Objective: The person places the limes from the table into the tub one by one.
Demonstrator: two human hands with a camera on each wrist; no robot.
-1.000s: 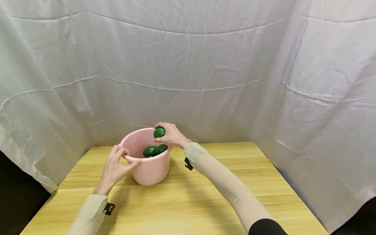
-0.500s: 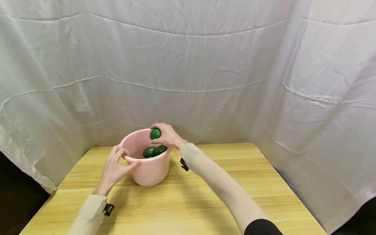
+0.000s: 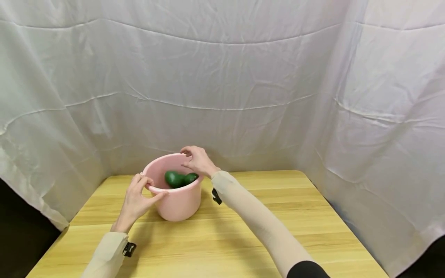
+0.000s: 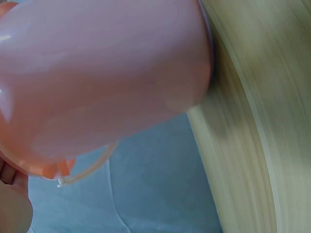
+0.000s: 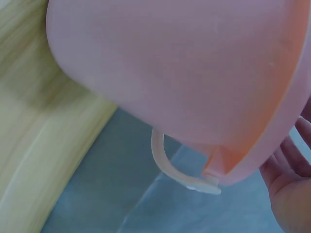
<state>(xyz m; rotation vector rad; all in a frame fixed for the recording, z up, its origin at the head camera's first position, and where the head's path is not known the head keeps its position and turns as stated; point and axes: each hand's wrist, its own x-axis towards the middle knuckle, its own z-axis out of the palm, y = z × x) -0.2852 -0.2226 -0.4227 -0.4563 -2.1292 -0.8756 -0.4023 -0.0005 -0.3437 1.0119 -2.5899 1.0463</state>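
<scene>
A pink plastic bucket (image 3: 178,206) stands upright at the back left of the table. My left hand (image 3: 135,199) grips its near-left rim, thumb outside and fingers over the edge. Inside are smooth dark green fruits that look like avocados: a blurred one (image 3: 172,178) on the left and another (image 3: 191,178) against the right wall. Any lower ones are hidden. My right hand (image 3: 199,160) is over the far-right rim, fingers loosely bent with nothing between them; whether it touches the rim I cannot tell. In the right wrist view, part of this hand (image 5: 291,184) shows beside the rim.
The wooden table (image 3: 264,224) extends to the right and front of the bucket. Pale curtains (image 3: 222,77) hang behind and at both sides. A curved handle (image 5: 165,162) hangs down outside the bucket, below its rim.
My right hand moved slightly left with a green avocado-like fruit, then let it go; the fruit is now in the bucket. My left hand has stayed on the rim.
</scene>
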